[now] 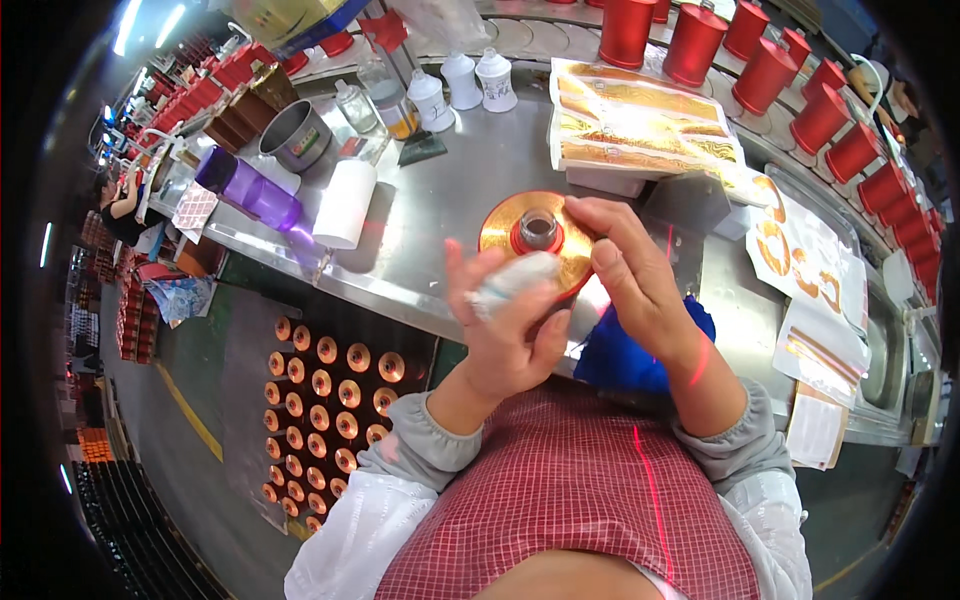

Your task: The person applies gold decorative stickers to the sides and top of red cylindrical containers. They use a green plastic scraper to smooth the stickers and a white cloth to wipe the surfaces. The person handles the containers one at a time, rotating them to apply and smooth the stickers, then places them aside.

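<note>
A red bottle [571, 293] with a gold ring-patterned shoulder and a bare round neck stands on the metal table in front of me. My right hand [640, 275] grips its right side, fingers along the rim of the shoulder. At the bottle's near left, my left hand [508, 335] is partly smeared by motion. Its fingers close on a white wad [520, 281], perhaps cloth or tissue, which lies over the near left part of the gold shoulder. Under my right wrist is a blue cloth [630, 352] at the table's near edge.
Gold label sheets [640, 115] lie beyond the bottle, more stickers [800, 250] at right. A white roll [345, 205], purple bottle [250, 190], grey pot [296, 136] and white jars [459, 82] stand left. Red bottles [695, 45] line the conveyor; several gold-topped ones [320, 383] stand below left.
</note>
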Available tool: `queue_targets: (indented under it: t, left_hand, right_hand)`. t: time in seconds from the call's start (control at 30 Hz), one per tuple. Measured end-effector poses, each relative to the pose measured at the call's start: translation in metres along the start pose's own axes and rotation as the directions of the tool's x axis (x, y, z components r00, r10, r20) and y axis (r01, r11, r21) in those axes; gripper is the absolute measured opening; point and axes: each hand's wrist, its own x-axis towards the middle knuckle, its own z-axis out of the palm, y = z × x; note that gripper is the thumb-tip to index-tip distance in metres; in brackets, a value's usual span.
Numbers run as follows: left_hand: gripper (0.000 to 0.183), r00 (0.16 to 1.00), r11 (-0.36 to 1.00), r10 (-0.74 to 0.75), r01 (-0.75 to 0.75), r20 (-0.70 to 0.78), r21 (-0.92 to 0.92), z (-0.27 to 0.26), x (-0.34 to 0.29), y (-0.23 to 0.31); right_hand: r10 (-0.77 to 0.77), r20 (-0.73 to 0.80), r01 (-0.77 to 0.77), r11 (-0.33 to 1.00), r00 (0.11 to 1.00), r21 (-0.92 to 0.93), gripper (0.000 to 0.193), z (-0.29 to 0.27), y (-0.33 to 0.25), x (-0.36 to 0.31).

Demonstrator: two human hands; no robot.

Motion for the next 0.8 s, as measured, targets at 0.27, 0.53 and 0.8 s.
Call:
queue_targets:
  t: [0.27,0.53,0.8]
  left_hand:
    - [0.11,0.912,0.733,-0.38,0.4,0.157,-0.55,0.012,0.004,-0.012]
    - [0.121,0.812,0.309,-0.386,0.56,0.437,-0.769,-0.001,0.02,-0.022]
    - [0.117,0.739,0.253,-0.409,0.655,0.535,-0.712,0.003,0.023,-0.015]
  right_hand:
    - [-0.089,0.035,0.094,0.975,0.995,-0.202,0.042,-0.011,-0.007,-0.004]
    - [0.052,0.015,-0.048,0.977,0.999,-0.206,0.027,-0.039,-0.026,0.033]
    - [0.098,-0.215,-0.154,0.953,0.972,-0.26,0.027,-0.044,0.001,0.056]
